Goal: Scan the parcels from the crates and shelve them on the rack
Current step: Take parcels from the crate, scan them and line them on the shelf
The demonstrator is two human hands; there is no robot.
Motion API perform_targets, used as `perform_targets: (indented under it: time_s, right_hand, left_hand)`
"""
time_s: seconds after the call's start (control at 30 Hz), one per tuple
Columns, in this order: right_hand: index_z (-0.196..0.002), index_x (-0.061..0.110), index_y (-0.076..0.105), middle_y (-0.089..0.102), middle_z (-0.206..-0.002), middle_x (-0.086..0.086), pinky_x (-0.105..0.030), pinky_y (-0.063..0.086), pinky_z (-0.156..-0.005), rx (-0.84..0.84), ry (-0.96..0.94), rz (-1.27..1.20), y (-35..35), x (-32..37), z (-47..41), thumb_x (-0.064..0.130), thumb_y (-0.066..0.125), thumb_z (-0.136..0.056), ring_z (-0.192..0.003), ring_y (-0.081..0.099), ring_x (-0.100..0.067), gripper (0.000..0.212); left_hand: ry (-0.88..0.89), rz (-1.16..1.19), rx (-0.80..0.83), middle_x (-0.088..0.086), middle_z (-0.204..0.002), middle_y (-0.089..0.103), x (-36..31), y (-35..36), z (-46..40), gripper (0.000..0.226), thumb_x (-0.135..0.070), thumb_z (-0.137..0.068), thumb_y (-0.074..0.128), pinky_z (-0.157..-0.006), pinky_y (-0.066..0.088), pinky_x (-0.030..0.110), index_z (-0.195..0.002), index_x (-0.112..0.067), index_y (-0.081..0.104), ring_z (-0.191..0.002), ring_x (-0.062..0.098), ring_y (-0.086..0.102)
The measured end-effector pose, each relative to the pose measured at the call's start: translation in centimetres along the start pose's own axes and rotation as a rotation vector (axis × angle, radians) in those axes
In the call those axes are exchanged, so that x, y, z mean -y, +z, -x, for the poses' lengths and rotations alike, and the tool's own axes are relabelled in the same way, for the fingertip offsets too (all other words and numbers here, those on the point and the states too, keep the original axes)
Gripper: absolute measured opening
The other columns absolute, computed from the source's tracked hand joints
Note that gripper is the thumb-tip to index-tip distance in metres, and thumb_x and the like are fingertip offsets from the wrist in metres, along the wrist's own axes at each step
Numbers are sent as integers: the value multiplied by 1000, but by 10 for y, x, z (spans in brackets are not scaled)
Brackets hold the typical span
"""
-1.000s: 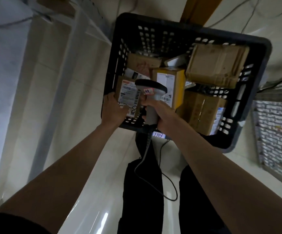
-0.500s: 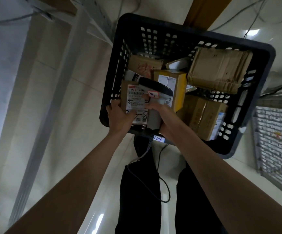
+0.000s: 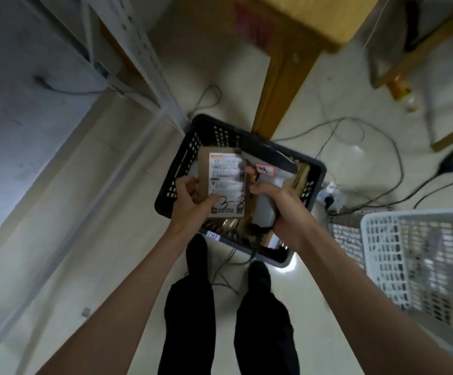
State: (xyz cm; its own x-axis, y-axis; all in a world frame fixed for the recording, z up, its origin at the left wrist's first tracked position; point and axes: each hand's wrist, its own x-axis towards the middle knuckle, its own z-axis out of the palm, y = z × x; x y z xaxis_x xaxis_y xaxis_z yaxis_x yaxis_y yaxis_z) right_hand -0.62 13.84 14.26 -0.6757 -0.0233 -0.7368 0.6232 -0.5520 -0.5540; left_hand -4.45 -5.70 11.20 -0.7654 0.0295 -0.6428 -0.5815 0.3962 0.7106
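Two hands busy over the black crate (image 3: 176,169): your left hand (image 3: 193,204) pinches a small cardboard parcel (image 3: 226,185) label-up above the crate's near-left corner, thumb on the label. Your right hand (image 3: 279,209) is wrapped around the handheld scanner (image 3: 268,182), just beside the parcel's right edge.

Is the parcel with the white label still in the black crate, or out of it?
Out: the left hand holds the parcel up above the black crate, label facing up.
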Motion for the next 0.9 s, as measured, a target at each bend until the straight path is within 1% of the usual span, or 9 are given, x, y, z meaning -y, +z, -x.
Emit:
perform_targets:
  time_s: [0.1, 0.2, 0.33, 0.43, 0.5, 0.6, 0.7, 0.8, 0.9]
  right_hand:
    - [-108, 17, 75, 78, -106, -10, -32, 59, -69, 56, -35, 64, 13, 42, 48, 6, 67, -89, -91, 76, -23, 23]
    - [-112, 19, 74, 76, -112, -10, -36, 60, -76, 119, -68, 133, 33, 80, 94, 9, 68, -88, -100, 73, -26, 27]
    - [-127, 15, 66, 70, -126, -16, -56, 54, -98, 176, -117, 195, 67, 119, 152, 10, 68, -88, -121, 63, -37, 40]
    - [-127, 18, 68, 70, -126, -12, -57, 47, -108, 212, -175, 259, 96, 135, 196, 14, 71, -83, -124, 60, -37, 44]
    - [-124, 22, 70, 72, -124, -7, -49, 54, -97, 234, -208, 295, 118, 141, 226, 15, 72, -82, -121, 63, -32, 43]
    - [-121, 24, 72, 75, -118, -1, -32, 58, -76, 278, -255, 342, 150, 143, 272, 14, 71, -85, -107, 70, -19, 37]
    - [-117, 21, 73, 77, -112, -5, -28, 59, -68, 330, -278, 348, 184, 137, 314, 10, 71, -87, -94, 74, -17, 32]
    - [-96, 22, 81, 78, -101, -6, -28, 59, -63, 397, -305, 342, 225, 130, 359, 4, 70, -87, -82, 75, -15, 23]
    - [-90, 23, 80, 75, -97, -5, -29, 59, -67, 465, -408, 382, 273, 127, 403, 2, 69, -84, -82, 71, -13, 24]
  left_hand:
    - [41, 57, -24, -3, -119, 66, -34, -9, 45, 50, -20, -88, 74, -89, 58, 32, -123, -25, 38, -108, 11, 66]
    - [104, 91, -49, -5, -117, 68, -67, -24, 88, 43, -21, -90, 73, -78, 57, 24, -113, -33, 38, -106, 11, 68]
    - [179, 109, -57, -20, -104, 72, -109, -58, 143, 43, -35, -87, 76, -83, 58, 31, -107, -48, 40, -93, -2, 70]
    - [221, 126, -66, -17, -109, 69, -135, -90, 188, 55, -41, -82, 81, -82, 58, 31, -109, -66, 39, -93, -7, 68]
    - [259, 136, -82, -13, -119, 64, -150, -112, 221, 67, -42, -80, 82, -83, 60, 32, -118, -72, 35, -98, -1, 68]
    - [323, 157, -127, -8, -127, 62, -163, -144, 271, 82, -41, -79, 82, -93, 58, 47, -138, -63, 29, -111, 9, 64]
    - [399, 162, -197, -5, -136, 59, -166, -180, 323, 83, -33, -84, 81, -96, 56, 51, -142, -59, 28, -119, 14, 60]
    - [463, 194, -303, 3, -136, 59, -168, -222, 374, 80, -29, -85, 81, -94, 56, 52, -141, -55, 30, -117, 22, 62]
    - [559, 200, -447, -4, -132, 61, -172, -265, 423, 80, -26, -86, 80, -92, 58, 46, -145, -45, 31, -113, 19, 65]
